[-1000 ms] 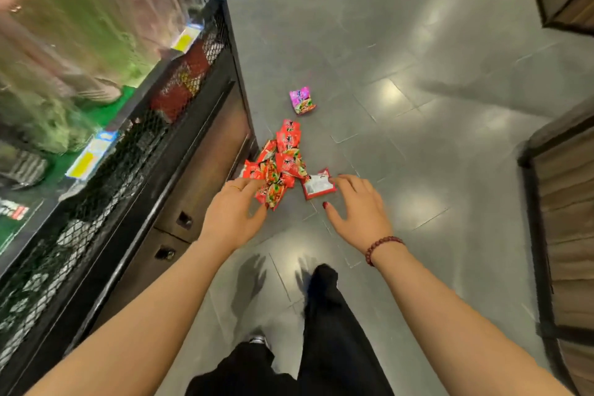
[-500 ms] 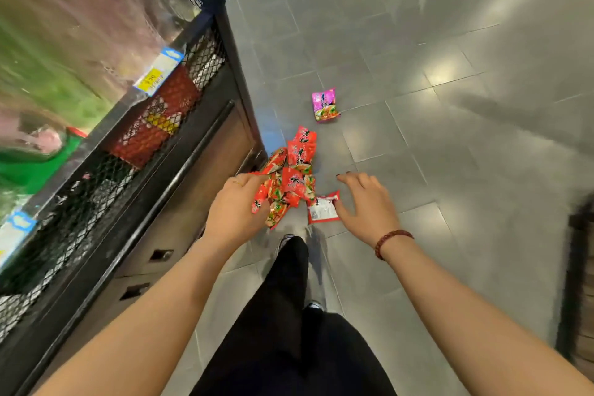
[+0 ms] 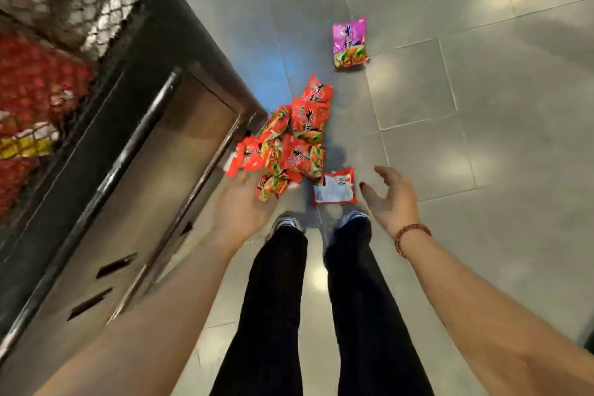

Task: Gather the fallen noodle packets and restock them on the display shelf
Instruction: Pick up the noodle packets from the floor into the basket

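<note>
Both hands hang spread and empty: the left hand (image 3: 241,209) brushes the near edge of the red packet pile (image 3: 286,145), the right hand (image 3: 390,199) sits just beside the face-down packet (image 3: 336,186). Compared with half a second ago, the view has dropped closer over the floor (image 3: 482,106) and both feet stand together, so gathering looks about to start. Beside the shelf base (image 3: 154,177), the pile's long axis runs away from the feet; the pink packet (image 3: 349,42) lies apart beyond, lengthwise the same way.
</note>
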{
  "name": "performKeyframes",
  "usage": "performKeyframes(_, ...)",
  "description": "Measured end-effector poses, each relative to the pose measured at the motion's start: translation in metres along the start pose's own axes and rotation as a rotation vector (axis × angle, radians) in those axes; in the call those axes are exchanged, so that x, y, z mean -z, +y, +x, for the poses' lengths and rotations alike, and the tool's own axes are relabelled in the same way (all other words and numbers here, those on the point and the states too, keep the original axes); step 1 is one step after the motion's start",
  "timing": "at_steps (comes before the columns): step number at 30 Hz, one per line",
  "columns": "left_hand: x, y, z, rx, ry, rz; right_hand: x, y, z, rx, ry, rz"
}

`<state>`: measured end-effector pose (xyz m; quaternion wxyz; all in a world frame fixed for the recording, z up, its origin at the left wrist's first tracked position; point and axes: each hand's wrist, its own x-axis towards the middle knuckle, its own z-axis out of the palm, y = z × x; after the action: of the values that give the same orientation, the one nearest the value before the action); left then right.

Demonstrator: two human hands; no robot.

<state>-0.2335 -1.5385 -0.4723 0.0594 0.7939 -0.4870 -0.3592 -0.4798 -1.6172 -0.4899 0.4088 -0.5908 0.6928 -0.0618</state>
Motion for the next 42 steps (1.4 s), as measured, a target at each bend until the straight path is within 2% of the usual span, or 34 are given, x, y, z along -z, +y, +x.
performKeyframes(6,-0.124,-0.022,0.095,0.338,0.048,-0.409,-0.076,0.08,0.101,-0.123,-0.143,0.055)
performKeyframes(11,-0.229,-0.055,0.167,0.62,0.102,-0.684,-0.154,0.155,0.168,-0.239,-0.163,0.13)
performKeyframes(14,-0.277,-0.074,0.203,0.715,0.107,-0.84,-0.194,0.2,0.194,-0.29,-0.187,0.13)
performKeyframes(20,-0.355,-0.101,0.248,0.757,0.03,-1.076,-0.262,0.268,0.226,-0.476,-0.203,0.223)
performKeyframes(23,-0.379,-0.106,0.265,0.77,-0.009,-1.171,-0.291,0.285,0.233,-0.507,-0.186,0.247)
performKeyframes(27,-0.395,-0.107,0.285,0.822,0.085,-1.238,-0.316,0.298,0.241,-0.488,-0.106,0.131)
performKeyframes(29,-0.397,-0.106,0.293,0.85,0.165,-1.277,-0.319,0.302,0.245,-0.51,-0.094,0.102)
performKeyframes(32,-0.398,-0.108,0.294,0.812,0.199,-1.255,-0.318,0.3,0.249,-0.551,-0.195,0.154)
performKeyframes(36,-0.386,-0.119,0.279,0.749,0.221,-1.218,-0.309,0.282,0.244,-0.488,-0.185,0.242)
performKeyframes(42,-0.339,-0.123,0.22,0.686,0.282,-1.246,-0.246,0.252,0.21,-0.484,-0.14,0.615)
